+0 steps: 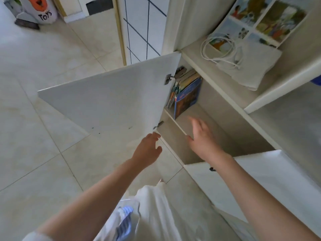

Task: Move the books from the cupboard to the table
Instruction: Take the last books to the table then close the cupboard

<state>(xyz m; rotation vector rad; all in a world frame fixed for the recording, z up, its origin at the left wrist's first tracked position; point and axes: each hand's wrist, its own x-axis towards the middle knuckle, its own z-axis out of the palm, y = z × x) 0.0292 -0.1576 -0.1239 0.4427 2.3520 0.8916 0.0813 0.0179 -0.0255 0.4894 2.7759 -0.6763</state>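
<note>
Several thin books (186,92) stand upright at the far left end of the cupboard's (224,119) upper shelf, a blue-covered one facing outward. The left door (107,100) is swung wide open. My right hand (203,138) reaches into the cupboard with its fingers spread, a little short of the blue book and holding nothing. My left hand (147,150) hangs open just below the lower corner of the open door, fingertips close to its edge. The table is not in view.
The right door (271,181) stands open under my right forearm. On the counter above lie a white cable (220,51), a white bag (248,66) and a picture sheet (264,20). A toys bag (43,9) stands far left on the tiled floor.
</note>
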